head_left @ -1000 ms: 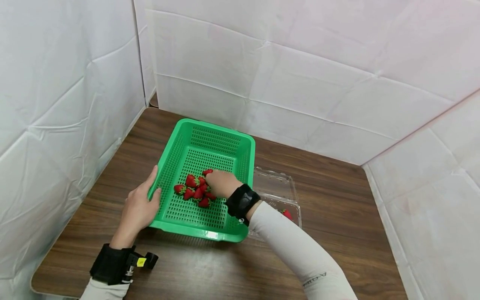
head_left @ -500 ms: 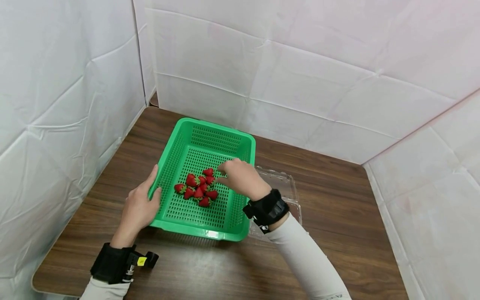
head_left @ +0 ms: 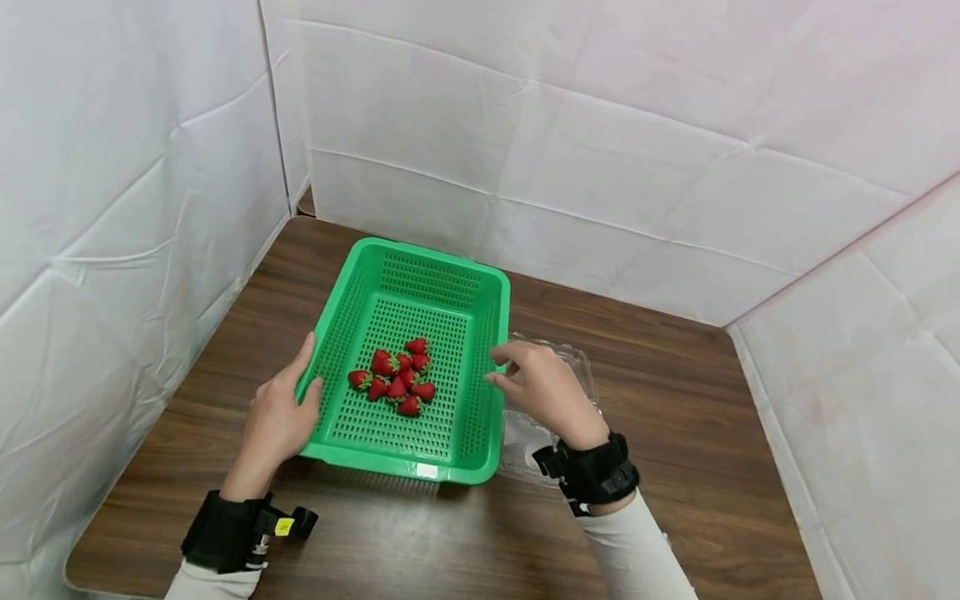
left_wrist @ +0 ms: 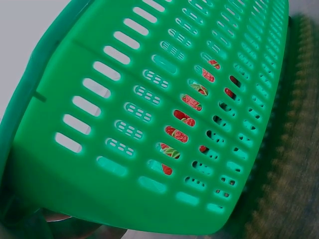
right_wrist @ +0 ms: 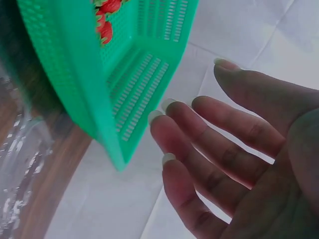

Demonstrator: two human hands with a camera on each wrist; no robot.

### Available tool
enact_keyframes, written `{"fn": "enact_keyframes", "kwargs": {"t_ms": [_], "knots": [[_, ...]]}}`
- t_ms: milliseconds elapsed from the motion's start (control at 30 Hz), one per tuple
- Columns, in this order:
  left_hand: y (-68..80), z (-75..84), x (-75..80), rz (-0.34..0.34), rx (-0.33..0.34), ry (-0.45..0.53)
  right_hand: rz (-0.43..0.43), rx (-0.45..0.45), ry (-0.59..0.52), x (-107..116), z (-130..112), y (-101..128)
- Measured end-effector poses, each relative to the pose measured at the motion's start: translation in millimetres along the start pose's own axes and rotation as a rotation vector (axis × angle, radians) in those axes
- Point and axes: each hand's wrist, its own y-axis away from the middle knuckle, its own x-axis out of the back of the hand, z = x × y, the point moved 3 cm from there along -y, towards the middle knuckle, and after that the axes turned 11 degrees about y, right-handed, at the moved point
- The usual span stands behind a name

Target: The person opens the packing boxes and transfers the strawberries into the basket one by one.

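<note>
A: Green perforated plastic, that's the basket (head_left: pixel 408 350) from the head view, a rectangular tray with slotted walls, sitting on the dark wood-grain table (head_left: pixel 675 392). In it, a tight cluster of glossy red strawberries (head_left: pixel 395 377) near the middle of the floor.

B: And the left hand (head_left: pixel 279 417) grips the basket's left rim, thumb hooked over the edge. The right hand (head_left: pixel 542 387) hangs just outside the right wall, fingers loosely spread, holding nothing. Under it lies a clear, crinkly plastic clamshell (head_left: pixel 547 400).

A: A second ago that right hand was down in the basket on the berries; now it's out over the clamshell. The left hand hasn't budged.

B: Left wrist view: the basket's outer wall (left_wrist: pixel 164 114) fills the frame, smooth moulded plastic with rows of slots, strawberries (left_wrist: pixel 182 124) glinting red through them. The hand itself doesn't show here.

A: Right wrist view: the right hand's palm (right_wrist: pixel 249 164) faces up, fingers straight and slightly apart, empty. The basket's green corner (right_wrist: pixel 114 89) sits just beside the fingertips, not touching, with strawberries (right_wrist: pixel 105 20) peeking at the top and the clear clamshell (right_wrist: pixel 20 164) blurred at lower left.
</note>
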Motion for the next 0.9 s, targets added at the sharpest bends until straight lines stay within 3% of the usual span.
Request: {"fn": "enact_keyframes", "kwargs": {"t_ms": [233,267,367,467,500,900], "knots": [[0.4,-0.9,-0.6,-0.013,0.000,-0.004,0.101,-0.008,-0.079,-8.1,21.4,27.1],[0.3,-0.8,-0.5,-0.014,0.000,-0.004,0.114,0.018,-0.099,-26.5,40.6,27.2],[-0.2,-0.7,0.0,-0.017,0.003,-0.002,0.136,0.013,-0.102,-27.5,48.0,36.2],[-1.1,-0.5,0.2,-0.024,0.007,0.000,0.125,-0.019,-0.069,-27.4,57.6,44.4],[-1.5,-0.3,0.0,-0.029,0.010,0.004,0.118,-0.058,-0.043,-9.4,44.7,49.9],[-0.5,0.4,-0.5,-0.038,0.018,0.023,0.015,-0.198,0.044,-14.1,84.2,76.7]]}}
